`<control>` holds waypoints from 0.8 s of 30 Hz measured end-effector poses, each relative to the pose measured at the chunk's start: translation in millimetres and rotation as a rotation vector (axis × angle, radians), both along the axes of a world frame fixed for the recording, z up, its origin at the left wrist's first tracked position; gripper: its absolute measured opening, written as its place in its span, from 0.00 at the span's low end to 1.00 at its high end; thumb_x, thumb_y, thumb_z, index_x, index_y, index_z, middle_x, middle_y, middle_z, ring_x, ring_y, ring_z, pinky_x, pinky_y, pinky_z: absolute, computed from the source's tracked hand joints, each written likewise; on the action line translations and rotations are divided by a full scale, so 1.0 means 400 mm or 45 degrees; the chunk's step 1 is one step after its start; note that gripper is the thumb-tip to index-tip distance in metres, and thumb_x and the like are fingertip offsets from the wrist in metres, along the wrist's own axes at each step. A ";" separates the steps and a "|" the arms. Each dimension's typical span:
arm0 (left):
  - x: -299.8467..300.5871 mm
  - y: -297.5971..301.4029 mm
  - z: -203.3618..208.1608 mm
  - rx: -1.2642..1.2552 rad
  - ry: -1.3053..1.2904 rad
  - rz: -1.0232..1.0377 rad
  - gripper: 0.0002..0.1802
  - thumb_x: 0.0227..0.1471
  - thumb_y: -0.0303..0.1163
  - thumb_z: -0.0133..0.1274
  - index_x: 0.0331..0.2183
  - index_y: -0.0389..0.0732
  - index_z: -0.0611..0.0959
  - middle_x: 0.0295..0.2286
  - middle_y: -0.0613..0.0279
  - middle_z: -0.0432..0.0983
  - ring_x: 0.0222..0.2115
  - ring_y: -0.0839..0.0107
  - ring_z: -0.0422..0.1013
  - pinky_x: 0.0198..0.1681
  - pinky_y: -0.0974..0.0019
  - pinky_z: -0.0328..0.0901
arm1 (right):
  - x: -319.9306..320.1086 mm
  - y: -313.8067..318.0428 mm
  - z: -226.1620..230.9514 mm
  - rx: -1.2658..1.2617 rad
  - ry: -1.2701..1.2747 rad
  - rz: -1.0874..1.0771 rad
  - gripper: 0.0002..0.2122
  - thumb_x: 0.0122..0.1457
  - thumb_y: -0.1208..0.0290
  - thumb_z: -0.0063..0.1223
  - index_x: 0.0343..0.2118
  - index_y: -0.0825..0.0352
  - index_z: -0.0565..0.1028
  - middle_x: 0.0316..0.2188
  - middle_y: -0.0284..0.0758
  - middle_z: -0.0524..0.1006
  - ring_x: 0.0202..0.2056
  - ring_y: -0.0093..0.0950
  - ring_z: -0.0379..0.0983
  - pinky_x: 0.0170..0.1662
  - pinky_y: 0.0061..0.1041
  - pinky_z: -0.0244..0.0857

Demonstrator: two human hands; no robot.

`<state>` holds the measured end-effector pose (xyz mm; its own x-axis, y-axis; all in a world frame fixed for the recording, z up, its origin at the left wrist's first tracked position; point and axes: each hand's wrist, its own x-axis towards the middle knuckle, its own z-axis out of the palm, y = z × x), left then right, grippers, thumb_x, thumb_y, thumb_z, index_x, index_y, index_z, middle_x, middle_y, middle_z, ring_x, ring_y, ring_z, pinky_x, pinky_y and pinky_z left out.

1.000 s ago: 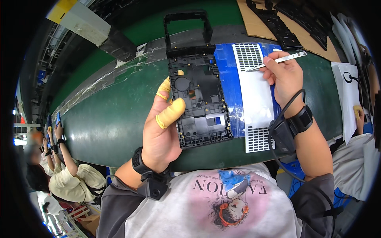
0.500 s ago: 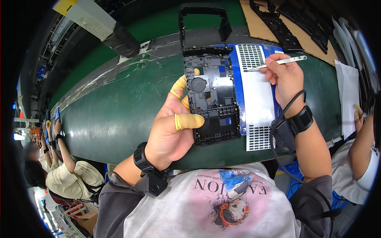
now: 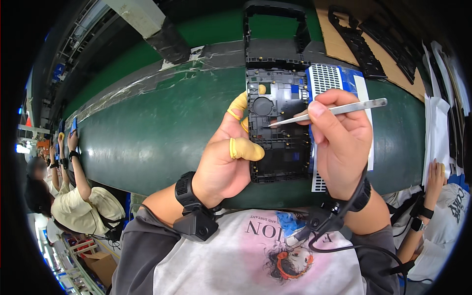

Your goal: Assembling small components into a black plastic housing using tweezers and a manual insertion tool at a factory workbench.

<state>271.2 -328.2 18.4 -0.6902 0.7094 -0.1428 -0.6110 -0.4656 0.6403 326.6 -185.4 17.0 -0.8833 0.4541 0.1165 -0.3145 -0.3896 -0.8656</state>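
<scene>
A black moulded plastic housing (image 3: 278, 160) with an open frame at its far end stands slightly tilted in front of me. Yellow finger cots cover some fingers of my left hand (image 3: 223, 162), which grips the housing by its left side, thumb over the near part. My right hand (image 3: 341, 140) pinches silver tweezers (image 3: 361, 106). Their tip is over the middle of the housing; whether it holds a tiny piece is too small to tell. Partly behind my right hand lies a white sheet of small black rectangular pads (image 3: 326, 78) on a blue board (image 3: 349, 76).
The green tabletop (image 3: 157, 137) stretches left. More black plastic parts (image 3: 364, 54) lie on cardboard (image 3: 334, 42) at the far right. White sheets (image 3: 435, 137) hang over the right side, beside a co-worker's hand (image 3: 434, 179). Another person (image 3: 83, 209) sits at left.
My right hand has brought the tweezers left from the pad sheet to over the housing. The view has shifted; my left hand keeps its grip.
</scene>
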 end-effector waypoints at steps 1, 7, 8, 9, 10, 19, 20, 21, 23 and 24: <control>0.000 -0.002 -0.006 0.006 0.012 0.001 0.41 0.27 0.13 0.39 0.50 0.43 0.56 0.43 0.58 0.59 0.44 0.67 0.59 0.46 0.67 0.58 | -0.006 -0.004 -0.010 -0.062 -0.045 0.007 0.08 0.47 0.80 0.49 0.32 0.72 0.67 0.21 0.33 0.71 0.22 0.16 0.67 0.21 0.10 0.56; 0.009 -0.010 0.000 0.026 0.028 0.026 0.42 0.27 0.13 0.38 0.51 0.44 0.55 0.43 0.58 0.60 0.45 0.67 0.59 0.46 0.67 0.57 | -0.003 -0.008 -0.025 -0.068 0.043 0.004 0.08 0.48 0.81 0.48 0.33 0.72 0.66 0.21 0.34 0.72 0.19 0.14 0.63 0.21 0.10 0.54; 0.008 -0.011 -0.001 0.026 0.025 0.022 0.42 0.28 0.13 0.38 0.51 0.44 0.55 0.44 0.58 0.60 0.45 0.67 0.59 0.46 0.68 0.58 | -0.004 -0.008 -0.027 -0.052 0.030 0.000 0.08 0.48 0.81 0.48 0.33 0.72 0.66 0.21 0.35 0.72 0.18 0.14 0.62 0.21 0.10 0.53; 0.007 -0.011 -0.001 0.026 0.020 0.011 0.42 0.28 0.13 0.38 0.51 0.44 0.54 0.44 0.58 0.60 0.45 0.67 0.60 0.46 0.68 0.58 | -0.004 -0.009 -0.027 -0.053 0.027 0.002 0.08 0.48 0.81 0.48 0.33 0.72 0.66 0.21 0.35 0.72 0.18 0.14 0.62 0.21 0.10 0.53; 0.006 -0.011 -0.002 0.025 0.018 0.014 0.42 0.28 0.13 0.38 0.51 0.44 0.54 0.44 0.58 0.60 0.45 0.67 0.60 0.46 0.68 0.58 | -0.004 -0.010 -0.024 -0.047 0.015 -0.012 0.08 0.48 0.80 0.48 0.33 0.72 0.66 0.21 0.35 0.72 0.18 0.14 0.62 0.21 0.10 0.53; 0.008 -0.011 0.000 0.008 0.047 0.014 0.42 0.28 0.13 0.38 0.52 0.44 0.53 0.45 0.57 0.58 0.46 0.67 0.58 0.46 0.68 0.57 | -0.008 -0.016 -0.018 -0.035 -0.009 -0.022 0.09 0.48 0.79 0.49 0.34 0.72 0.66 0.22 0.35 0.72 0.19 0.15 0.64 0.21 0.10 0.54; 0.009 -0.011 0.001 0.012 0.044 0.016 0.43 0.28 0.13 0.38 0.52 0.44 0.53 0.45 0.57 0.58 0.46 0.67 0.58 0.46 0.68 0.57 | -0.008 -0.017 -0.017 -0.040 -0.017 -0.026 0.09 0.48 0.79 0.49 0.34 0.72 0.66 0.22 0.35 0.72 0.19 0.15 0.64 0.21 0.10 0.54; 0.009 -0.010 0.002 0.016 0.040 0.018 0.43 0.28 0.13 0.37 0.52 0.44 0.53 0.45 0.58 0.58 0.46 0.67 0.58 0.46 0.68 0.57 | -0.007 -0.017 -0.017 -0.041 -0.017 -0.028 0.09 0.48 0.79 0.49 0.34 0.72 0.66 0.22 0.35 0.72 0.19 0.15 0.64 0.21 0.10 0.54; 0.009 -0.009 0.003 0.012 0.036 0.018 0.43 0.28 0.13 0.37 0.52 0.44 0.53 0.45 0.58 0.58 0.46 0.67 0.58 0.46 0.68 0.58 | -0.006 -0.016 -0.018 -0.038 -0.018 -0.026 0.10 0.48 0.78 0.49 0.34 0.72 0.66 0.22 0.35 0.72 0.20 0.15 0.64 0.20 0.09 0.54; 0.010 -0.010 0.004 0.007 0.034 0.024 0.43 0.27 0.12 0.37 0.52 0.44 0.53 0.45 0.58 0.58 0.46 0.67 0.58 0.45 0.68 0.58 | -0.005 -0.014 -0.019 -0.038 -0.018 -0.025 0.10 0.48 0.78 0.49 0.34 0.72 0.66 0.22 0.35 0.72 0.20 0.15 0.64 0.20 0.09 0.54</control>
